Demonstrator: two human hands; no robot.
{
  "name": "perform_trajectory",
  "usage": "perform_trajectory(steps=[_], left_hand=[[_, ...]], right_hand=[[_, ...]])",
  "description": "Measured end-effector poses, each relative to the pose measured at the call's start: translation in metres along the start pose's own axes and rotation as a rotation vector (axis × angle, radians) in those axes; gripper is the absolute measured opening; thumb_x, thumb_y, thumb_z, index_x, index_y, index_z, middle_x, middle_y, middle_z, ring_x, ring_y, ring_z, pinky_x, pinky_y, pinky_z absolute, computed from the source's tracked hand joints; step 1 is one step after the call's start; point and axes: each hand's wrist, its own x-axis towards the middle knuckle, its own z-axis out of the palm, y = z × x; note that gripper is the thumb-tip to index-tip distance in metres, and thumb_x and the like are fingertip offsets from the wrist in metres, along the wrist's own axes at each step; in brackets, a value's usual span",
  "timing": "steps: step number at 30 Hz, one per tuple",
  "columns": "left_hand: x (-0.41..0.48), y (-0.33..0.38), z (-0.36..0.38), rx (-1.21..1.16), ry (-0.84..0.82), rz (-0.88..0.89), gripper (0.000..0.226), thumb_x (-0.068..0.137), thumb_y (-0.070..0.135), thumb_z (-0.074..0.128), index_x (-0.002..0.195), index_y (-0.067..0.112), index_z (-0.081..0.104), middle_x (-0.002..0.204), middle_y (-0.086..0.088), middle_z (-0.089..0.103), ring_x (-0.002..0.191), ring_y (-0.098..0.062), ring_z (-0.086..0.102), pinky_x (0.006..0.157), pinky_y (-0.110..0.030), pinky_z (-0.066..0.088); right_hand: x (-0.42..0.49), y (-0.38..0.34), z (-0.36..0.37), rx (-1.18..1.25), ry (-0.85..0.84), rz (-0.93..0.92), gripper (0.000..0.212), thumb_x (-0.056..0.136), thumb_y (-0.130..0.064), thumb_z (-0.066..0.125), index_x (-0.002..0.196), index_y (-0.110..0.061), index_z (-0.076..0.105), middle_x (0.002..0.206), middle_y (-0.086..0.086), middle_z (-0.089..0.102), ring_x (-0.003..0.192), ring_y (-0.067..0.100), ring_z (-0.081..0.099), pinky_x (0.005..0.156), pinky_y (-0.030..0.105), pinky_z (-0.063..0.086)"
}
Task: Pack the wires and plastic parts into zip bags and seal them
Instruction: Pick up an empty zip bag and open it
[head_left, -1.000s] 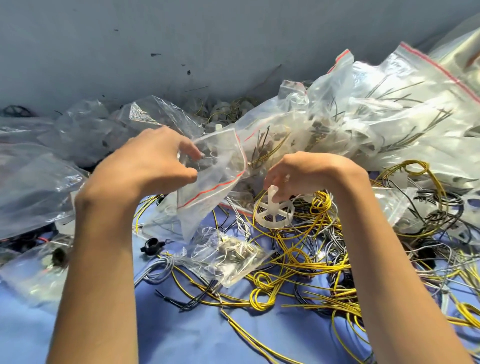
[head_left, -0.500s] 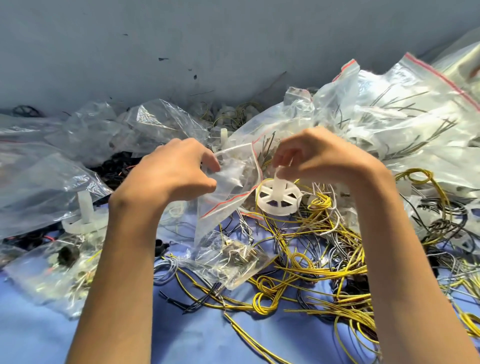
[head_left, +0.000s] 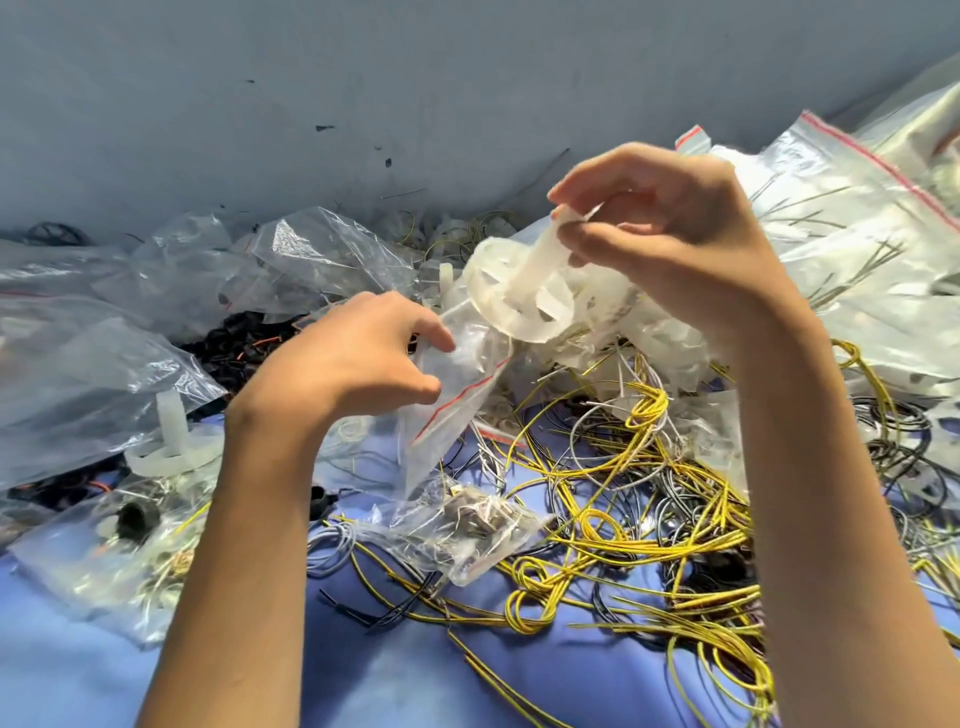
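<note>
Above the bench (head_left: 415, 675), the right hand (head_left: 691, 244) pinched the plastic wheel (head_left: 519, 296) by its stem, higher than before. The left hand (head_left: 353, 358) gripped the zip bag (head_left: 457, 395) just beneath.

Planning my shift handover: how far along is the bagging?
Done: filled bags piled at right. In hand: right grip pinches a white spoked part above the zip bag the left grip holds. Remaining: yellow wires and another white part lie loose.
</note>
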Motion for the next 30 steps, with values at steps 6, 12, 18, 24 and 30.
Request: perform_trajectory(steps=[6,12,18,24,30], left_hand=[[0.001,0.004,0.002,0.002,-0.048,0.049,0.016,0.068,0.019,0.073,0.073,0.03,0.063,0.069,-0.009,0.063,0.062,-0.019,0.055,0.054,-0.025,0.042],[-0.001,0.005,-0.002,-0.114,-0.028,0.0,0.039,0.07,0.012,0.073,0.105,0.028,0.067,0.055,0.016,0.049,0.042,0.009,0.048,0.04,-0.005,0.032],[-0.005,0.021,0.0,-0.129,-0.014,0.096,0.03,0.07,0.01,0.066,0.096,0.026,0.066,0.053,0.01,0.047,0.044,0.009,0.046,0.041,-0.007,0.032],[-0.004,0.018,-0.002,-0.157,0.073,0.083,0.025,0.072,0.008,0.062,0.088,0.026,0.065,0.047,0.01,0.045,0.045,0.005,0.045,0.042,-0.008,0.033],[-0.003,0.018,-0.004,-0.277,0.221,0.055,0.025,0.075,0.007,0.059,0.09,0.025,0.066,0.044,0.028,0.048,0.044,0.008,0.044,0.043,-0.006,0.031]], right_hand=[[0.0,0.004,0.013,-0.12,-0.24,0.083,0.011,0.081,-0.005,0.067,0.088,-0.014,0.069,0.077,0.003,0.07,0.068,0.011,0.066,0.069,0.034,0.054],[0.002,0.009,0.017,-0.29,-0.333,0.15,0.011,0.081,-0.009,0.069,0.088,-0.016,0.073,0.072,-0.002,0.071,0.068,0.015,0.069,0.067,0.033,0.054],[0.003,0.003,0.036,-0.423,-0.394,0.087,0.009,0.081,-0.013,0.069,0.089,-0.013,0.074,0.071,-0.003,0.068,0.061,0.004,0.057,0.057,0.015,0.042],[0.005,0.006,0.05,-0.487,-0.401,0.045,0.012,0.083,-0.018,0.071,0.093,-0.012,0.073,0.073,-0.007,0.064,0.062,0.006,0.055,0.06,0.013,0.041],[0.007,0.005,0.059,-0.532,-0.307,-0.029,0.017,0.085,-0.017,0.068,0.1,-0.009,0.071,0.087,0.0,0.069,0.07,0.009,0.054,0.07,0.023,0.044]])
